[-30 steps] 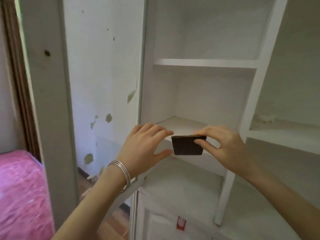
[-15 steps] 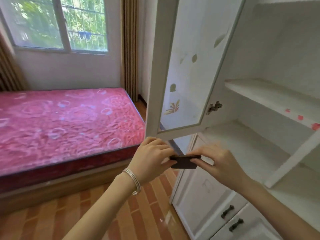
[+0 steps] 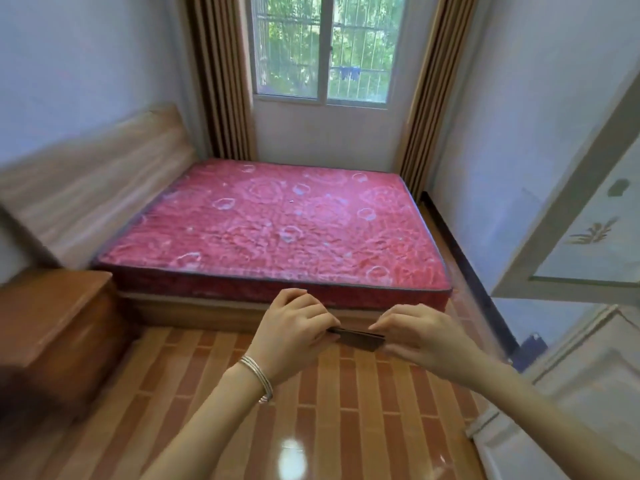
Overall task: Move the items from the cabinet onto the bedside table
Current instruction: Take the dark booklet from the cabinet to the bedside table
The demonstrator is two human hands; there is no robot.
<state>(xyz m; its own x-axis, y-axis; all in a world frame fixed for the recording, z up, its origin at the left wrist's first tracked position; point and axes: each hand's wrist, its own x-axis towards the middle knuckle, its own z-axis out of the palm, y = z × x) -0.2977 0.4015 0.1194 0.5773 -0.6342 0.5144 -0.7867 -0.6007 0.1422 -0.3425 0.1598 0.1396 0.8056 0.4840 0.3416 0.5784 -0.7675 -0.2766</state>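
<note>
The left hand (image 3: 294, 332) and right hand (image 3: 420, 336) each pinch one end of a thin dark card (image 3: 358, 338), held over the floor near the bed (image 3: 277, 226). This looks like the carrying step. Next, it should go left of the bed, onto the wooden bedside table (image 3: 48, 317).

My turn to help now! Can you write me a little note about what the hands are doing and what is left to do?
Left hand: shut on the left end of the flat dark item.
Right hand: shut on its right end.
The item is held level in the air over the tiled floor, in front of the bed.
The bedside table is low on the left, with nothing seen on its blurred top. The cabinet is on the right, door open.
Done: the item is out of the cabinet.
Left: carry it left and set it on the bedside table. The cabinet shelves are out of view, so check for more.
</note>
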